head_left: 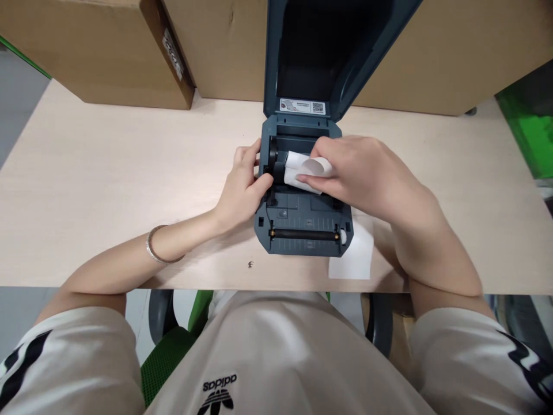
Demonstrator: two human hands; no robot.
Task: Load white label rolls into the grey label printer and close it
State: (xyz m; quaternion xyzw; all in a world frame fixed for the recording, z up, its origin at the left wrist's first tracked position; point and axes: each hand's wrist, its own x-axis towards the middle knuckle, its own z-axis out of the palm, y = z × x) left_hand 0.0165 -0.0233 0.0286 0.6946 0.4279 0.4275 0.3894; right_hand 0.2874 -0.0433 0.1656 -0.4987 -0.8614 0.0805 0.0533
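A dark blue-grey label printer [305, 245] rests on the table with its lid [319, 52] raised, so the inside shows. My left hand [244, 187] grips the left wall of the printer, thumb over the rim and fingers along the outer side. Between the thumb and fingers of my right hand [367, 173] is a white paper roll [296, 167], tilted inside the printer's roll bay. Part of the roll is hidden by that hand. Toward the front, a black roller [305, 234] with a white gear lies across the printer.
A white sheet of paper [352, 259] lies partly under the printer's right front. Cardboard boxes [108, 57] stand along the back of the pale wooden table [86, 173]. A small dark scrap [250, 264] lies near the front edge. A green chair [168, 357] is below.
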